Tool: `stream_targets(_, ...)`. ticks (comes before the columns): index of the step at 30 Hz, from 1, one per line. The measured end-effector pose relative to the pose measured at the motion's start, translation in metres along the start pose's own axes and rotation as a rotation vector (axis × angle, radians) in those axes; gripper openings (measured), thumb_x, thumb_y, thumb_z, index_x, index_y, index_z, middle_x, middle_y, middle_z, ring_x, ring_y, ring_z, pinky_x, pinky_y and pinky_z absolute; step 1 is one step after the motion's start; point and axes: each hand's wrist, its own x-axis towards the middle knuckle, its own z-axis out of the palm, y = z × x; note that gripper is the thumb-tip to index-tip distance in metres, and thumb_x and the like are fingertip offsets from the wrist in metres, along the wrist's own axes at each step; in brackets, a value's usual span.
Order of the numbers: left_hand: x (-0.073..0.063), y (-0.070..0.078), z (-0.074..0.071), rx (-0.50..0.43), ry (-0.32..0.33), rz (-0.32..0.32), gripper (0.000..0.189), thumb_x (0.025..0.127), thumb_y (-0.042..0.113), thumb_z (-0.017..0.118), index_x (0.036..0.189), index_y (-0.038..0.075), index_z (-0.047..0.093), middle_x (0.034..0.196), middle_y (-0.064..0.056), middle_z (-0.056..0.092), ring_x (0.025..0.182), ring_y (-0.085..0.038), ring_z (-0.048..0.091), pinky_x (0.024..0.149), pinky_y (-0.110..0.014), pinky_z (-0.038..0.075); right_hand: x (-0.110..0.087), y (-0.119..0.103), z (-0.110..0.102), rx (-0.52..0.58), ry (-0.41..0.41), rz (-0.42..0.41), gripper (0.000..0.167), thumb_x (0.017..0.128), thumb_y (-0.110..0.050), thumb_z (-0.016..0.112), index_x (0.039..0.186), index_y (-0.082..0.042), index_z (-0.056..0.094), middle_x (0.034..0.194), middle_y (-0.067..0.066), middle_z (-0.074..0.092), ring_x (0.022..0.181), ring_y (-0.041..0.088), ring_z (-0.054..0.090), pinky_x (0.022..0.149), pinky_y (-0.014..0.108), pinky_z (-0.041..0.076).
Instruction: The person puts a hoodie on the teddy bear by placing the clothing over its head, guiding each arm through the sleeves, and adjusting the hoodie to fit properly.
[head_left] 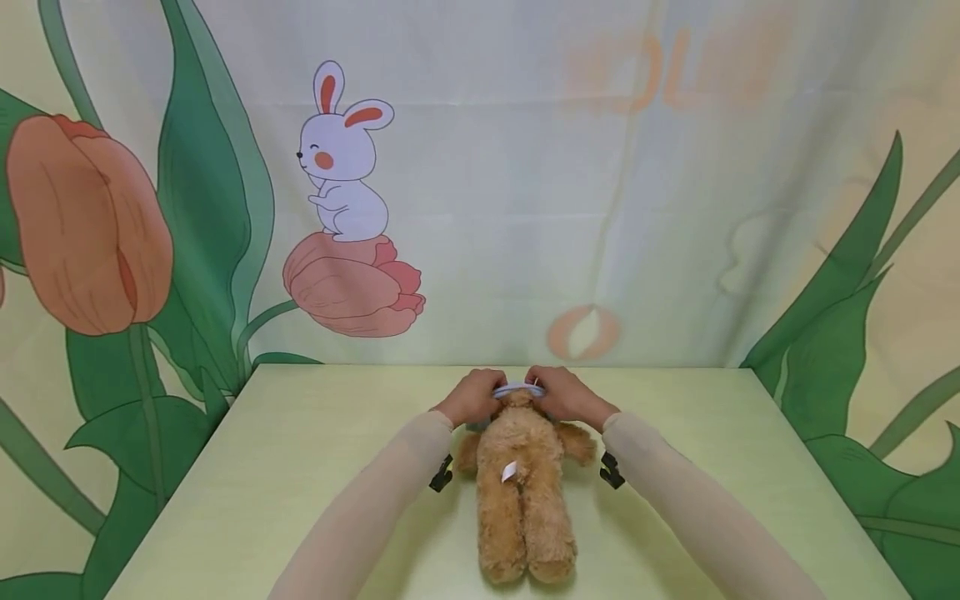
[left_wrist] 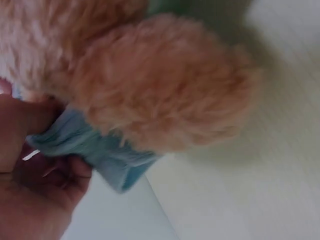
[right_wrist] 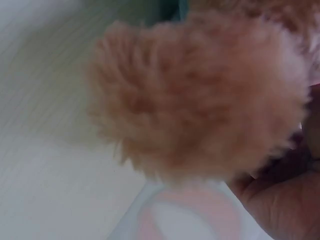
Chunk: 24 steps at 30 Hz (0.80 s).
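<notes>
A brown plush toy lies on the table, its legs toward me and its arms spread to the sides. A small white tag shows on its lower body. At its far end, the pale rim of a piece of blue cloth stretches between both hands. My left hand pinches the cloth, whose teal folds hang below a furry arm in the left wrist view. My right hand grips the other side of the rim. In the right wrist view a furry arm covers most of its fingers.
The pale yellow-green table reaches back to a printed curtain with a rabbit and tulips. Black buckles hang from the wrist straps, beside the toy's arms.
</notes>
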Motion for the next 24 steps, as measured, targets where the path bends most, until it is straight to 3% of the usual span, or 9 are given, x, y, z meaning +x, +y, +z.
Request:
stream_targets(7, -0.004, -0.002, 0.007, 0.09, 0.143, 0.103, 0.018, 0.083, -0.003, 0.065, 0.089, 0.013, 0.058, 0.089, 0.0, 0.061, 0.08, -0.015, 0.052, 0.073, -0.031, 0.045, -0.008, 0.003, 0.002, -0.09, 0.116, -0.127, 0.006, 0.096, -0.014, 0.063, 0.095, -0.016, 0.057, 0.089, 0.002, 0.066, 0.075, 0.016, 0.057, 0.07, 0.034, 0.045)
stream_targets(9, -0.006, -0.002, 0.006, 0.069, 0.16, 0.119, 0.017, 0.086, -0.001, 0.065, 0.093, 0.012, 0.058, 0.092, -0.001, 0.062, 0.082, -0.016, 0.054, 0.076, -0.032, 0.048, -0.01, 0.006, 0.001, -0.079, 0.129, -0.14, 0.005, 0.096, -0.013, 0.061, 0.099, -0.016, 0.06, 0.094, 0.002, 0.068, 0.081, 0.017, 0.061, 0.073, 0.035, 0.048)
stream_targets(12, -0.01, -0.002, 0.001, 0.02, 0.161, 0.132, 0.017, 0.09, -0.001, 0.063, 0.101, 0.01, 0.059, 0.098, -0.005, 0.063, 0.088, -0.018, 0.057, 0.082, -0.036, 0.05, -0.013, 0.011, 0.0, -0.055, 0.137, -0.137, 0.017, 0.097, -0.007, 0.059, 0.113, -0.013, 0.061, 0.107, 0.005, 0.068, 0.095, 0.021, 0.065, 0.082, 0.039, 0.052)
stream_targets(14, -0.011, -0.002, -0.001, 0.049, 0.16, 0.14, 0.02, 0.091, -0.001, 0.061, 0.107, 0.01, 0.057, 0.104, -0.006, 0.06, 0.092, -0.02, 0.057, 0.084, -0.037, 0.051, -0.016, 0.012, -0.003, -0.047, 0.147, -0.128, 0.025, 0.097, -0.004, 0.058, 0.121, -0.012, 0.059, 0.113, 0.008, 0.066, 0.101, 0.024, 0.065, 0.085, 0.041, 0.053)
stream_targets(16, -0.013, 0.0, -0.003, 0.107, 0.169, 0.148, 0.021, 0.092, 0.001, 0.06, 0.111, 0.01, 0.056, 0.106, -0.006, 0.057, 0.095, -0.021, 0.057, 0.086, -0.037, 0.052, -0.019, 0.012, -0.004, -0.067, 0.168, -0.118, 0.03, 0.095, -0.004, 0.059, 0.124, -0.012, 0.056, 0.113, 0.008, 0.063, 0.098, 0.025, 0.064, 0.082, 0.04, 0.053)
stream_targets(19, -0.018, 0.006, -0.004, 0.154, 0.184, 0.143, 0.018, 0.094, 0.006, 0.061, 0.11, 0.011, 0.058, 0.106, -0.005, 0.057, 0.096, -0.02, 0.058, 0.087, -0.036, 0.053, -0.023, 0.011, -0.005, -0.096, 0.214, -0.124, 0.024, 0.093, -0.007, 0.063, 0.116, -0.014, 0.059, 0.102, 0.005, 0.062, 0.083, 0.019, 0.059, 0.073, 0.035, 0.05)
stream_targets(22, -0.026, 0.009, -0.009, 0.046, 0.158, 0.141, 0.015, 0.095, 0.008, 0.059, 0.109, 0.009, 0.064, 0.104, -0.005, 0.063, 0.095, -0.02, 0.061, 0.086, -0.037, 0.053, -0.029, 0.01, -0.006, -0.075, 0.206, -0.156, 0.015, 0.095, -0.013, 0.063, 0.11, -0.015, 0.065, 0.097, 0.001, 0.065, 0.079, 0.015, 0.059, 0.072, 0.032, 0.049)
stream_targets(24, -0.032, 0.008, -0.014, -0.067, 0.088, 0.14, 0.021, 0.097, 0.009, 0.056, 0.115, 0.007, 0.066, 0.109, -0.008, 0.066, 0.101, -0.022, 0.063, 0.09, -0.04, 0.052, -0.033, 0.013, -0.009, 0.001, 0.131, -0.186, 0.018, 0.098, -0.019, 0.061, 0.115, -0.014, 0.067, 0.102, 0.001, 0.068, 0.086, 0.014, 0.062, 0.076, 0.034, 0.051)
